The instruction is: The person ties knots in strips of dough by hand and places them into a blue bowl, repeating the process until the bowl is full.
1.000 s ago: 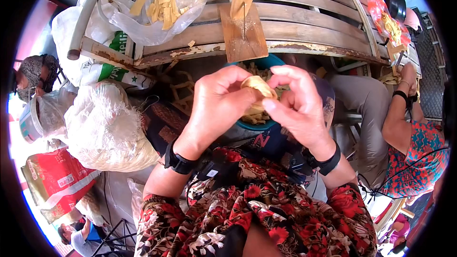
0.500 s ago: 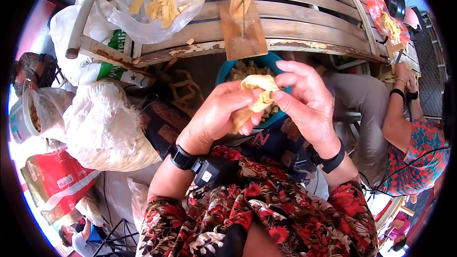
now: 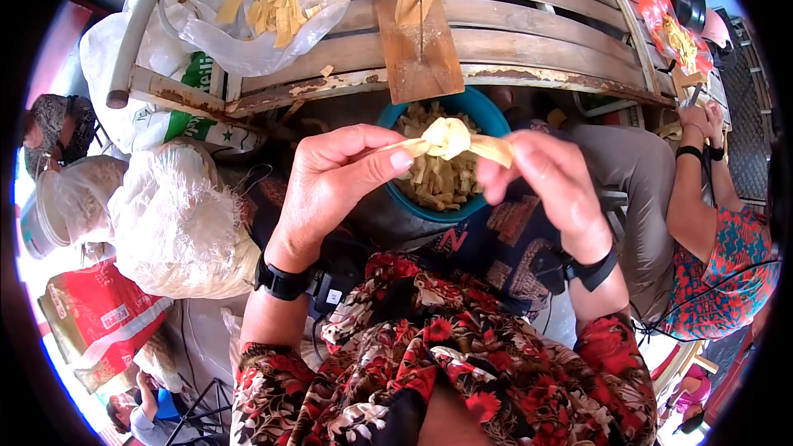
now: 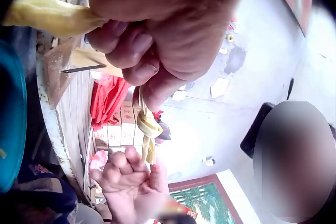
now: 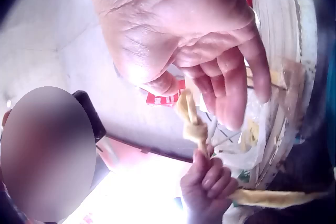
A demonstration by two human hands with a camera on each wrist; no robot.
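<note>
My left hand (image 3: 330, 182) pinches one end of a yellow tofu-skin strip (image 3: 447, 138), which has a knot at its middle. A second, flat strip (image 4: 52, 16) sticks out from the other side of the same hand in the left wrist view. My right hand (image 3: 562, 186) is at the knotted strip's far end. In the right wrist view its fingers (image 5: 231, 82) are fairly straight and apart from the thumb, with the strip's tip in the gap. Below both hands, a teal basin (image 3: 499, 120) holds a heap of similar knotted pieces (image 3: 434, 186).
A slatted wooden bench (image 3: 529, 49) stands ahead, with a wooden board (image 3: 413, 54) bearing an upright metal blade at its edge. A plastic bag (image 3: 318, 37) of yellow strips lies left of it. A stuffed white sack (image 3: 178, 223) sits at left; another person (image 3: 719, 272) works at right.
The folded strip between my hands is now a knot with its ends drawn out sideways. My left hand has moved left and my right hand slightly right, so they are farther apart.
</note>
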